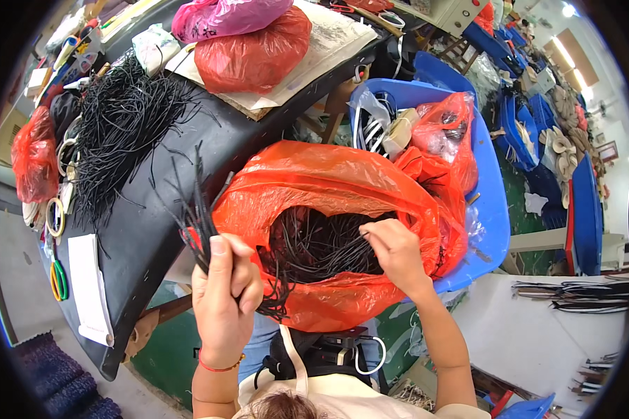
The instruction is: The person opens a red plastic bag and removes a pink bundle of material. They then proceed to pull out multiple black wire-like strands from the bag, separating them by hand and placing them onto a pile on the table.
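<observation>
Overhead, from the head view:
Left hand: the left hand (221, 293) is closing in a fist around a bundle of thin black cords (201, 222), thumb pressing on top; the cord ends are sticking up and to the left above the fingers, and more ends are hanging out below the fist beside the bag.
Right hand: the right hand (393, 250) is reaching into the mouth of the orange plastic bag (328, 183), fingers curling and pinching at the loose black cords (321, 246) lying tangled inside; whether it is actually gripping any is hard to tell.
Bag: it is sitting open in front of the person, leaning against a blue plastic tub (488, 188), which is holding a smaller orange bag (449, 133).
Desk: the dark desk (147, 230) is lying to the left, carrying a spread heap of black cords (122, 129), a red bag (253, 52) and a pink bag (220, 15) on a flat board.
Far left: another red bag (33, 157) is resting at the desk's edge.
</observation>
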Motion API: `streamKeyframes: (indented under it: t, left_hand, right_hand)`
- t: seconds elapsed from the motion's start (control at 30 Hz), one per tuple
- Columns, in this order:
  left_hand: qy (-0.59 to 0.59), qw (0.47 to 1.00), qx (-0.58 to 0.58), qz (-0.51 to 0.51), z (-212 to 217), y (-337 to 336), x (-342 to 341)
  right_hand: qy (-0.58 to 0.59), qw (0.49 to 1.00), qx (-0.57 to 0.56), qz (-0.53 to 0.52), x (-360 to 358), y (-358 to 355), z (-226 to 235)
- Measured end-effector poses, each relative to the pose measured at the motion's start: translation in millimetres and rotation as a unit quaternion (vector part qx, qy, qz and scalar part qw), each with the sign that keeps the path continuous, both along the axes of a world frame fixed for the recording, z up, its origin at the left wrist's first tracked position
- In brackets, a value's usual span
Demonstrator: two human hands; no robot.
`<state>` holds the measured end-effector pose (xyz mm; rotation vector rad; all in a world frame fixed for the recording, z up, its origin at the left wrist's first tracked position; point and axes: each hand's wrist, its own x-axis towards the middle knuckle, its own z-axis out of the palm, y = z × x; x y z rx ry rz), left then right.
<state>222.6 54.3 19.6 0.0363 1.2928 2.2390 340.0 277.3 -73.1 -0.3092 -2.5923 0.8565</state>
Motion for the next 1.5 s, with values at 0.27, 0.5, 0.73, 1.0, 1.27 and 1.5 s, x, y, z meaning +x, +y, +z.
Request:
streamKeyframes:
  t: [0.27, 0.5, 0.73, 1.0, 1.27, 1.5]
  left_hand:
    - [0.035, 0.996, -0.018, -0.076, -8, 13, 8]
    - [0.011, 0.996, -0.011, -0.088, -14, 10, 10]
    - [-0.053, 0.980, -0.010, -0.191, -11, 26, 29]
    - [-0.211, 0.970, 0.040, -0.115, -8, 49, 48]
    - [0.056, 0.997, -0.002, 0.060, 26, -9, 4]
    - [0.032, 0.999, -0.016, -0.035, 15, -10, 4]
  right_hand:
    - [-0.100, 0.993, -0.055, -0.006, -2, 13, 52]
    - [-0.149, 0.974, 0.170, -0.001, 26, 40, -9]
    - [0.050, 0.957, 0.272, -0.084, 5, -7, 97]
    - [0.023, 0.958, 0.276, 0.071, 22, -82, 92]
    - [-0.023, 0.985, 0.163, 0.048, 15, -14, -10]
    - [-0.067, 0.972, 0.217, 0.066, 9, -11, -27]
